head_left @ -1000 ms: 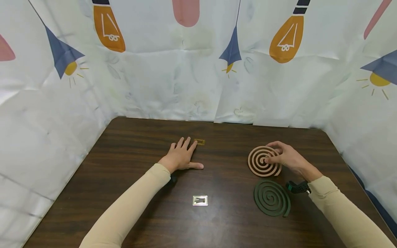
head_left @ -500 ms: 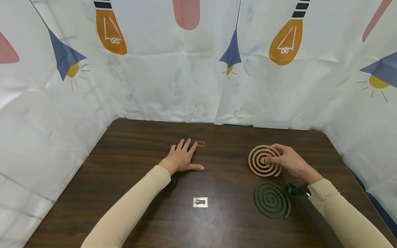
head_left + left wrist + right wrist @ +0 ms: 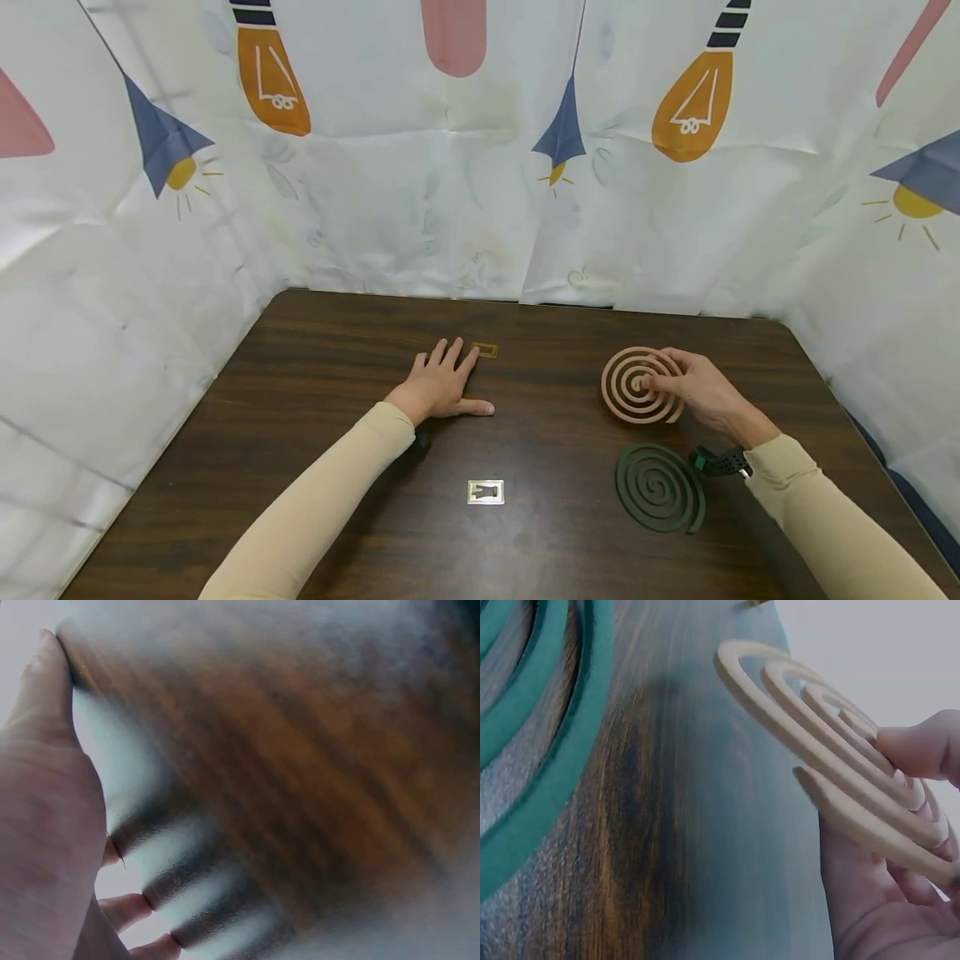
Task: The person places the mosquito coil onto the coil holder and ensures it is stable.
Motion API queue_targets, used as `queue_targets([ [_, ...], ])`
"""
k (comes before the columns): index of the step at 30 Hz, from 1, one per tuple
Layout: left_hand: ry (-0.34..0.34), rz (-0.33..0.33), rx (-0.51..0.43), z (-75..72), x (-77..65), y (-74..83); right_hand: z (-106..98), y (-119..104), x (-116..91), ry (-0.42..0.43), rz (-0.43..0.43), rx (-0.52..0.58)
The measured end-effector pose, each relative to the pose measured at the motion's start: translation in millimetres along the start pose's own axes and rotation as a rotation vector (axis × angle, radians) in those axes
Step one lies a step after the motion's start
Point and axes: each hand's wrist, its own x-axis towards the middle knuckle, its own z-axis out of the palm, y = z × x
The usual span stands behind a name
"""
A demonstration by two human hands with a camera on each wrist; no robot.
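Note:
My right hand pinches a tan mosquito coil, thumb on its upper face near the centre and fingers beneath. In the right wrist view the tan coil is tilted and raised off the table. Nearer me lies a green mosquito coil, flat on the wood; its rings fill the left of the right wrist view. My left hand rests palm down with fingers spread. Its index fingertip is at a thin gold-coloured rectangular metal piece. A silver rectangular metal piece with a cut-out tab lies closer to me.
The dark wood-grain table has rounded far corners. White printed cloth hangs behind it and along both sides. A dark band is on my right wrist.
The tan coil has risen slightly from the table in my right hand. My left hand stays in place. The head view has tilted up a little.

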Motion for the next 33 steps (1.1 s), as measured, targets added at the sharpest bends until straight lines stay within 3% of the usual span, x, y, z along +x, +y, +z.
queue_targets([
  [15, 0.013, 0.002, 0.008, 0.9, -0.8, -1.1, 8, -8, 5, 0.018, 0.006, 0.107],
  [33, 0.004, -0.004, 0.017, 1.8, -1.5, -0.2, 18, -24, 19, 0.051, 0.026, 0.135],
])
